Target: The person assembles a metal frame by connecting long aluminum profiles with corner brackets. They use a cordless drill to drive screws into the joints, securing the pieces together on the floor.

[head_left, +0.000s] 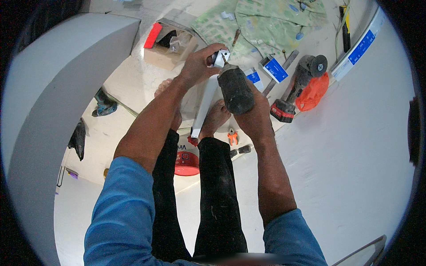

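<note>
My left hand [198, 66] is closed round a small white piece with a dark hole [226, 53]. My right hand [256, 119] grips a dark, dusty power drill [237, 92]. The drill's bit points away from me and meets the white piece or lies just over it; I cannot tell which. Below my left hand a long white strip [207, 102] slants down between my legs. Whether it joins the held piece is hidden by my hand and the drill. The fingers of my right hand are mostly behind the drill.
An open cardboard box [165, 56] stands beyond my left hand. To the right lie an angle grinder [298, 84], an orange-red bag [316, 93] and a blue-and-white box [275, 69]. Orange-handled pliers [233, 136] and a red-and-white bucket [187, 163] are near my feet. A green patterned sheet [266, 26] lies ahead.
</note>
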A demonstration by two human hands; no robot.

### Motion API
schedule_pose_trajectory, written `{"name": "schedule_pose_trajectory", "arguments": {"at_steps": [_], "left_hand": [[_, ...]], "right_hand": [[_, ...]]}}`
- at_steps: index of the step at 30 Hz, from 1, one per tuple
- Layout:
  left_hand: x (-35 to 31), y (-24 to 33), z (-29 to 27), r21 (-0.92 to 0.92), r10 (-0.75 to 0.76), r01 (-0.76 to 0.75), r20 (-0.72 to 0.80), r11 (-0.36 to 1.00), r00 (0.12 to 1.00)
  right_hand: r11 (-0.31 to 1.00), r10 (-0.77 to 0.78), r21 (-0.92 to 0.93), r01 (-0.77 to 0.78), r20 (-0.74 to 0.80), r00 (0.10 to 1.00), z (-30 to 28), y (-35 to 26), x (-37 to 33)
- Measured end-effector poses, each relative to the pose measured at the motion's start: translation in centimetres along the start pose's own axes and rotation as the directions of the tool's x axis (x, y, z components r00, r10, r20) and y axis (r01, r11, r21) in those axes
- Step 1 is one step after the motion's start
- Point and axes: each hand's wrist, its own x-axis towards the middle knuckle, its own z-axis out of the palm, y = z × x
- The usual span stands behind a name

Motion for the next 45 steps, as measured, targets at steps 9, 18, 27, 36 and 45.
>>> {"name": "schedule_pose_trajectory", "arguments": {"at_steps": [9, 18, 27, 36, 45], "left_hand": [[0.0, 0.1, 0.3, -0.11, 0.067, -0.071, -0.035, 0.991, 0.997], [0.1, 0.2, 0.2, -0.057, 0.034, -0.034, -0.016, 0.998, 0.999], [0.1, 0.0, 0.4, -0.057, 0.039, -0.041, -0.035, 0.998, 0.999], [0.1, 0.4, 0.0, -0.043, -0.007, 0.008, 0.017, 0.999, 1.0], [0.2, -0.5, 0.3, -0.133, 0.072, -0.074, -0.015, 0.988, 0.997]], "right_hand": [[0.99, -0.041, -0.13, 0.046, 0.039, 0.998, -0.9, -0.6, 0.6], [0.978, -0.041, -0.199, 0.054, 0.071, 0.997, -1.2, -0.4, 0.9], [0.977, 0.038, -0.215, -0.009, 0.132, 0.991, -2.2, -1.0, 1.4], [0.976, 0.048, -0.216, -0.021, 0.119, 0.992, -2.5, -1.4, 1.6], [0.974, 0.033, -0.229, -0.005, 0.122, 0.992, -2.8, -1.2, 1.8]]}}
